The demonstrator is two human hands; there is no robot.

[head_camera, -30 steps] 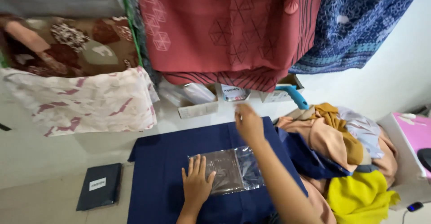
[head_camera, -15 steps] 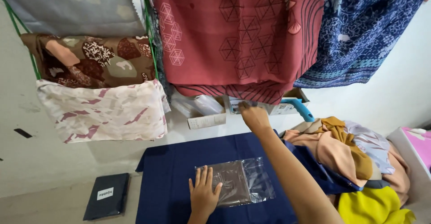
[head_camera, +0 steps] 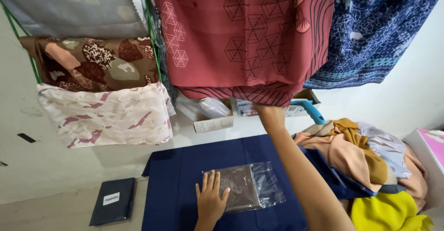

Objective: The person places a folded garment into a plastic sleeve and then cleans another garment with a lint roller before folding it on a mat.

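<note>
1. On the navy cloth (head_camera: 175, 189), at about 6 o'clock, the left hand (head_camera: 210, 201) lies flat, fingers spread, pressing the clear plastic packet (head_camera: 247, 187) (brown fabric folded inside).
2. Toward 12 o'clock the right hand (head_camera: 270, 115) reaches under the red hanging cloth (head_camera: 245, 36); whether it is grasping anything cannot be told.
3. At 4 o'clock lies a pile of scarves (head_camera: 365, 161); at 8 o'clock, a dark flat pouch (head_camera: 113, 201).
</note>
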